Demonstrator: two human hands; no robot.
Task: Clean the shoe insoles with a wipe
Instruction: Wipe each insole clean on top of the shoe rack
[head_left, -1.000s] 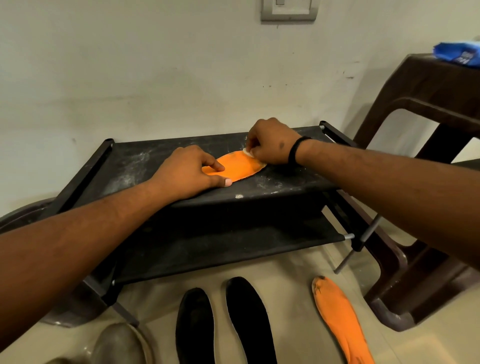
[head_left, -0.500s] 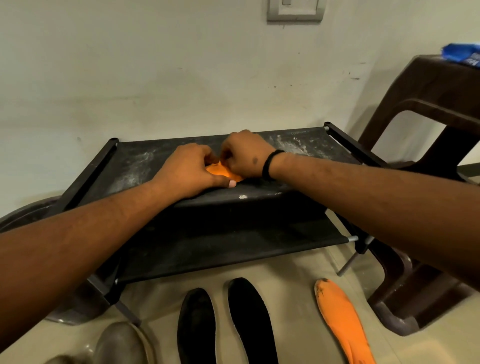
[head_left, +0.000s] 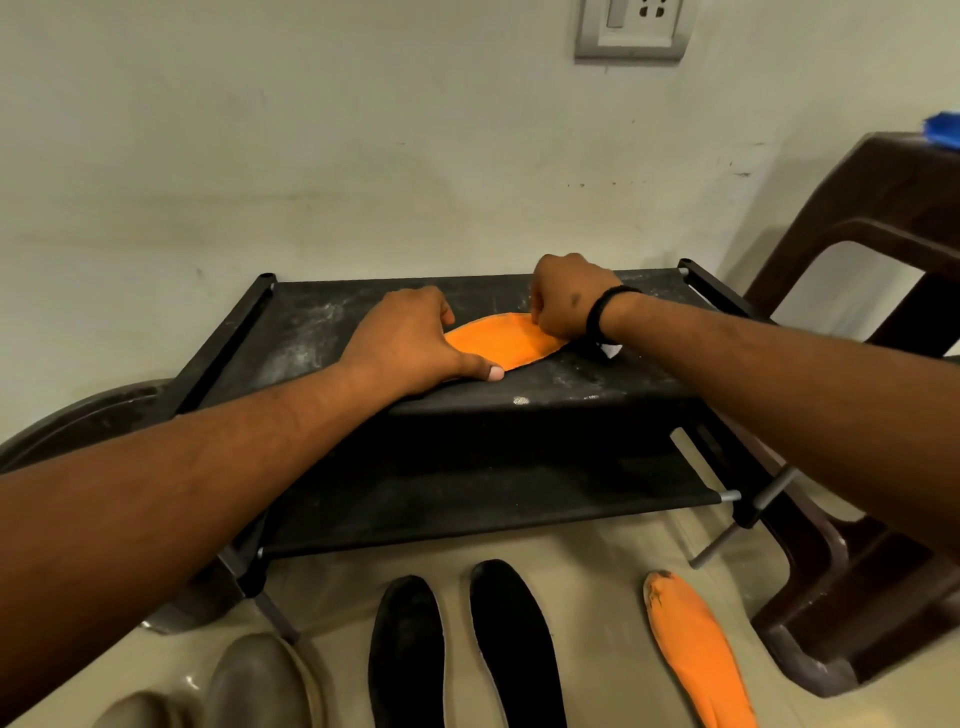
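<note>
Insole number one, a flat orange foam insole (head_left: 498, 345), is lying on the top shelf of the dusty black fabric shoe rack (head_left: 306, 332), near that shelf's front edge and about midway along it. I am pressing my left hand (head_left: 410, 343) down on its left end, fingers spread over the foam and thumb reaching along the front edge, because a thin sole like this would likely slide on the cloth shelf if nothing pinned it. My right hand (head_left: 566, 301) is sitting at the insole's right end with fingers curled into a fist; I judge they are bunching a white wipe (head_left: 612, 351), since only a small white corner is peeking out beneath the wrist with the black band (head_left: 605, 312), and the closed fist is letting me bear down while rubbing. On the beige floor in front of the rack, two black insoles (head_left: 457, 654) are lying side by side, and a second orange insole (head_left: 696, 654) with a grubby tip is lying near the rack's right front leg, well apart from my hands, apparently waiting its turn. I am judging the job as only partly done.
</note>
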